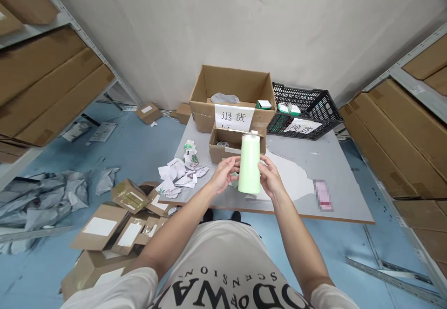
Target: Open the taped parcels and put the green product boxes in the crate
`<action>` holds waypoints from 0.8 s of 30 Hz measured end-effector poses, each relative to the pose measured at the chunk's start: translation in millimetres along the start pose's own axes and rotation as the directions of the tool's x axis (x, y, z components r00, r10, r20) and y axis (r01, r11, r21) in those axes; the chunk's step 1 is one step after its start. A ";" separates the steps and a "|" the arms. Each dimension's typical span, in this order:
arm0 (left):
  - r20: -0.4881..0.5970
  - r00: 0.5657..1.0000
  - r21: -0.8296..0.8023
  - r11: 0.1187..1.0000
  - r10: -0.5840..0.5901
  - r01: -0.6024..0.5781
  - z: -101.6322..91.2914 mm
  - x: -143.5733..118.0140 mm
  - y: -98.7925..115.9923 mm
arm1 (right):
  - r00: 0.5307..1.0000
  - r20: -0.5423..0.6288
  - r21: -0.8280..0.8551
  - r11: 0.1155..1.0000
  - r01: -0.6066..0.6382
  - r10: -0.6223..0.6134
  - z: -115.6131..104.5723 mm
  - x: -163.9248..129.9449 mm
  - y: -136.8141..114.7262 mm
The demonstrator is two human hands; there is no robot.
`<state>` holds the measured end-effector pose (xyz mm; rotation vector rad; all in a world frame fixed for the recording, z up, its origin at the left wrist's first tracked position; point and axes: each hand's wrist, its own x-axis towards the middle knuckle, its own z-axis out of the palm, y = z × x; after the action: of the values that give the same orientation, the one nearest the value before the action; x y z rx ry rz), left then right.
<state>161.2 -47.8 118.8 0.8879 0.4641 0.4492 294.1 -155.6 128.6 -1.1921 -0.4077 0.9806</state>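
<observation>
A pale green bottle [249, 164] with a white cap is held upright between my two hands, above the front part of the table [216, 201]. My left hand [225, 174] grips it from the left side, fingers reaching behind it. From the right, my right hand [270, 177] has its thumb and fingers on the bottle. Just behind the bottle stands a small open cardboard box [218, 153] with crumpled material inside. Crumpled white papers [179, 176] lie left of my left hand. A white sheet [293, 174] lies flat to the right.
A large labelled cardboard box [200, 113] and a black plastic crate [314, 99] with small green-and-white boxes stand at the back. A blurred pink item [323, 195] lies at the right. Cardboard boxes [101, 225] pile up on the floor at left. Shelves [391, 78] flank both sides.
</observation>
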 end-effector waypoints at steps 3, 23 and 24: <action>0.109 0.991 -0.104 0.991 -0.075 0.087 4.2 -3.1 -2.1 | 0.999 0.043 0.138 0.990 0.003 -0.009 -2.3 1.4 6.7; -0.124 0.934 0.781 0.613 0.336 -0.116 22.9 -12.7 -10.0 | 0.984 0.004 -0.310 0.935 0.172 -0.180 -12.1 5.7 -7.4; -0.115 0.930 0.819 0.563 0.350 -0.110 25.0 -14.5 -9.9 | 0.986 -0.020 -0.309 0.939 0.152 -0.167 -10.9 5.6 -9.0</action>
<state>165.1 -76.8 127.2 1.8193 0.8395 0.6206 308.9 -157.9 131.7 -1.4344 -0.6273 0.7646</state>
